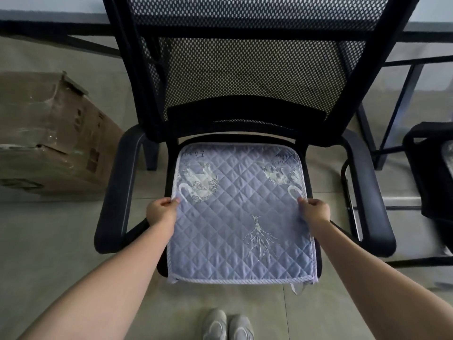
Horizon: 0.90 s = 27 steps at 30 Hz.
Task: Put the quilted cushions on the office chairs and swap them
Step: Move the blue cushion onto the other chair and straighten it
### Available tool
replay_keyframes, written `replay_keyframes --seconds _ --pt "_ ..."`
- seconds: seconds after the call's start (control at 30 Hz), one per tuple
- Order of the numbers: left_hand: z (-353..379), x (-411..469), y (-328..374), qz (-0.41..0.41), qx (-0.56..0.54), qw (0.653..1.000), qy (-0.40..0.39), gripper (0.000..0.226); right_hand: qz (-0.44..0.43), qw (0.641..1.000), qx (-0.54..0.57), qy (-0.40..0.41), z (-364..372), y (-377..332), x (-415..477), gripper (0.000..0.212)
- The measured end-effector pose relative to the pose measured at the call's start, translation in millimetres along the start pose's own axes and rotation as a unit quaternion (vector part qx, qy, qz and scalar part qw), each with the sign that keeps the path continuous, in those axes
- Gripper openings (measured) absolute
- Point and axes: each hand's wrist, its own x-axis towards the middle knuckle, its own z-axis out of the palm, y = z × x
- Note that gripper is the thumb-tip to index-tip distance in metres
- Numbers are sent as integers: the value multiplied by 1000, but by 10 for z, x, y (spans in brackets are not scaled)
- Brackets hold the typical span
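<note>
A pale blue quilted cushion [239, 217] with cat and plant prints lies flat on the seat of a black mesh-backed office chair [245, 77] right in front of me. My left hand [162, 212] pinches the cushion's left edge. My right hand [315, 210] pinches its right edge. The cushion's front edge overhangs the seat a little, with thin ties dangling at its corners. At the far right edge stands a second black chair [426, 168], with a sliver of another pale cushion [449, 155] showing on it.
A large taped cardboard box [49, 141] sits on the floor left of the chair. Black desk legs [402, 99] and a desk edge run behind and to the right. My grey shoes [228, 326] stand on the tiled floor just before the seat.
</note>
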Motion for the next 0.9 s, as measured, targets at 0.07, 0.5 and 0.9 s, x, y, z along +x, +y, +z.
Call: replay_keyframes --seconds 0.07,0.5,0.9 --pt "23 16 16 -2 2 1000 0 32 -3 1000 -1 5 19 16 28 27" --pt "63 127 -28 16 28 999 -1 31 -26 999 -12 20 67 45 25 23" --pt "-104 -100 266 74 64 995 -28 44 -42 998 -36 1 -193 -248 -241 22"
